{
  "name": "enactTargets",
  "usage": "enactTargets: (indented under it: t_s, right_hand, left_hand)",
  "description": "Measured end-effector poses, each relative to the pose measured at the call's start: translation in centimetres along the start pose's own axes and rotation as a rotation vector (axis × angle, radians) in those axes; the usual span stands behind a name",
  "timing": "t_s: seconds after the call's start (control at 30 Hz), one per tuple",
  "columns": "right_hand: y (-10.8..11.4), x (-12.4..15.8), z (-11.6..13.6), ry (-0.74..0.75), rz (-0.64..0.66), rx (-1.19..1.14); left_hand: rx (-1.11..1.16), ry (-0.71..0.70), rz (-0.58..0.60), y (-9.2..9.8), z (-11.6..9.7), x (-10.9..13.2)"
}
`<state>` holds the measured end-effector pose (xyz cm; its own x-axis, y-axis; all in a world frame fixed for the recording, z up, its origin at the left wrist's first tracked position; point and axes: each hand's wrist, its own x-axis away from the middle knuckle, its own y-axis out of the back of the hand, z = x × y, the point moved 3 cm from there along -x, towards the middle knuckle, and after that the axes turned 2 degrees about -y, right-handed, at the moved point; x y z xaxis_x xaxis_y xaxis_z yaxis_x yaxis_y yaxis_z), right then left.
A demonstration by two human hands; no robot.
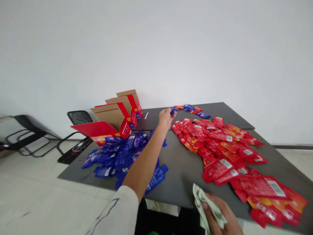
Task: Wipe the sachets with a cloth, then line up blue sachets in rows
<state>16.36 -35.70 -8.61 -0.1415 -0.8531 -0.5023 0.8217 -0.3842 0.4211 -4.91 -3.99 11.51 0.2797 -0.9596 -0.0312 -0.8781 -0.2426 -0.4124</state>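
The person's left arm point(143, 160) stretches far forward, almost straight, bare from the white sleeve point(119, 207) to the wrist point(162, 126), and the left hand point(166, 117) at its end has its fingers point(168, 111) curled in a grip; the right hand point(223, 215) is held low, close to the camera, its fingers bent and gripping

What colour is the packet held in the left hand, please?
The packet is blue; the head view shows it best.

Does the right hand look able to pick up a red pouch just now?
Probably, but not freely: the red pouches lie in the open near the right hand, yet it grips a bunched pale cloth, which it would likely have to put down first.
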Motion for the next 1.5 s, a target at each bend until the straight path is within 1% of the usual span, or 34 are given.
enactTargets:
  t_s: [0.07,0.13,0.17,0.2,0.27,0.33,0.4,0.43,0.5,0.63,0.7,0.9,1.0,1.13,1.2,1.27,1.33,1.37,1.43,1.5]
  right_hand:
    - [0.1,0.1,-0.1,-0.005,-0.004,0.008]
    - [0.1,0.1,0.1,-0.032,-0.013,0.009]
    - [0.1,0.1,0.2,-0.044,-0.012,0.007]
    - [0.0,0.1,0.4,-0.053,-0.012,0.004]
    - [0.0,0.0,0.6,-0.073,-0.018,-0.005]
    - [0.0,-0.1,0.8,-0.103,-0.022,-0.004]
    - [0.0,-0.2,0.8,-0.141,-0.024,0.002]
    - [-0.1,-0.2,0.9,-0.159,-0.026,0.004]
    - [-0.1,-0.2,1.0,-0.192,-0.043,0.003]
    - [0.1,0.0,1.5,-0.261,-0.108,0.002]
    - [0.3,0.2,1.8,-0.285,-0.146,-0.011]
    - [1.0,1.4,2.2,-0.401,-0.194,-0.039]
    - [1.3,1.9,2.2,-0.439,-0.201,-0.029]
    - [1.5,2.1,2.5,-0.428,-0.186,-0.014]
    - [1.5,2.1,2.8,-0.42,-0.166,-0.007]
    - [1.6,2.1,3.0,-0.415,-0.142,-0.004]
    - [1.8,2.2,3.1,-0.419,-0.123,-0.001]
    - [1.9,2.2,3.1,-0.422,-0.116,0.002]
    - [2.4,2.0,3.1,-0.418,-0.104,0.013]
    - [3.1,1.4,3.1,-0.401,-0.097,0.03]
  left_hand:
    - [0.05,0.007,0.042,1.2,-0.2,4.9]
    - [0.082,0.025,0.07,3.1,0.1,10.0]
    - [0.098,0.037,0.091,4.1,0.5,12.5]
    - [0.123,0.06,0.142,5.1,1.0,15.0]
    - [0.163,0.127,0.206,7.0,2.4,19.5]
    - [0.171,0.224,0.23,8.5,4.1,23.0]
    - [0.157,0.288,0.222,9.5,5.7,25.2]
    - [0.147,0.302,0.21,9.8,6.3,25.7]
    - [0.124,0.296,0.18,10.2,7.3,26.0]
    - [0.075,0.211,0.122,10.4,8.3,25.2]
    - [0.063,0.2,0.121,10.6,8.9,25.2]
    - [0.002,0.306,0.163,12.2,11.5,27.1]
    - [-0.071,0.346,0.199,13.0,12.2,27.3]
    - [-0.196,0.376,0.275,13.6,12.5,27.0]
    - [-0.29,0.377,0.342,14.0,12.2,27.1]
    - [-0.453,0.361,0.414,14.4,11.3,27.4]
    - [-0.718,0.284,0.49,14.9,9.9,28.0]
    - [-0.872,0.216,0.532,15.0,9.1,28.3]
    - [-1.131,0.035,0.613,14.8,7.5,29.2]
    - [-1.268,-0.166,0.658,14.1,6.6,30.1]
